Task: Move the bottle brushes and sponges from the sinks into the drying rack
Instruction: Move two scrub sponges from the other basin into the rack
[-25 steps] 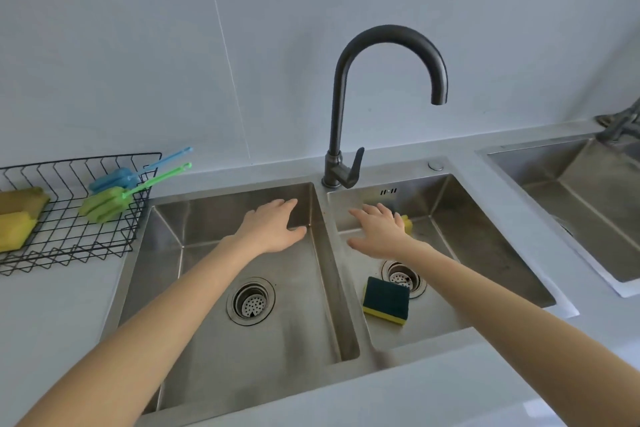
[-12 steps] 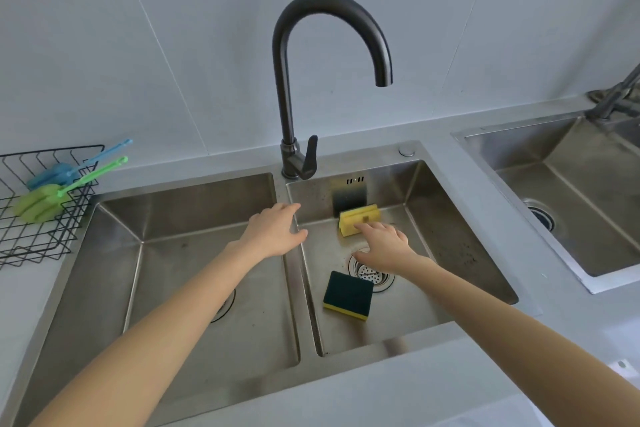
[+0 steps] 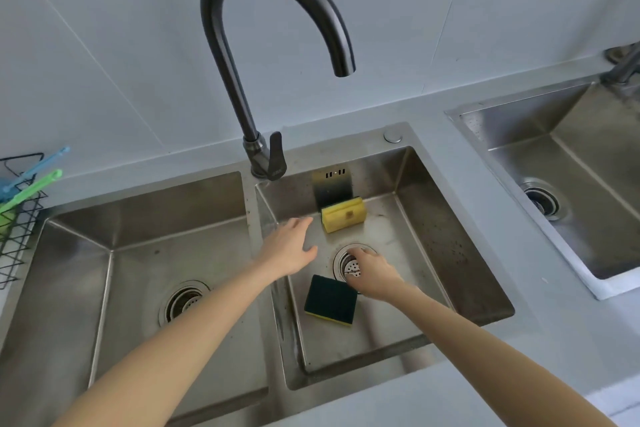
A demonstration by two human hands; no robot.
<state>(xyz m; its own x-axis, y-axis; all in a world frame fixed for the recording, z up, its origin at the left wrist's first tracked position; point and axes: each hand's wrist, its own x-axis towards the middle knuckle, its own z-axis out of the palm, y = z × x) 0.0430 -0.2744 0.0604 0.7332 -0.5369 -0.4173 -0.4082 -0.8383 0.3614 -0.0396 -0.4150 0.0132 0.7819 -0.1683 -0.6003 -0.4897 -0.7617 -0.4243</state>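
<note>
A yellow sponge [image 3: 343,215] leans against the back wall of the middle sink basin [image 3: 426,229]. A dark green sponge with a yellow underside [image 3: 330,299] lies flat on that basin's floor, near the drain. My left hand [image 3: 290,249] hovers open over the divider, just left of the yellow sponge. My right hand [image 3: 375,274] is low over the drain, fingers curled downward beside the green sponge's right edge, holding nothing that I can see. The black wire drying rack [image 3: 17,218] at the far left holds a green brush [image 3: 33,185] and a blue brush [image 3: 41,163].
A tall black faucet [image 3: 242,55] arches over the middle basin. The left basin [image 3: 138,253] holds only its drain. A separate steel sink [image 3: 568,177] sits at the right, across a strip of grey counter [image 3: 450,156].
The view has shifted right and closer. My right hand drew back from the yellow sponge to the drain beside the green sponge. My left hand moved right over the divider.
</note>
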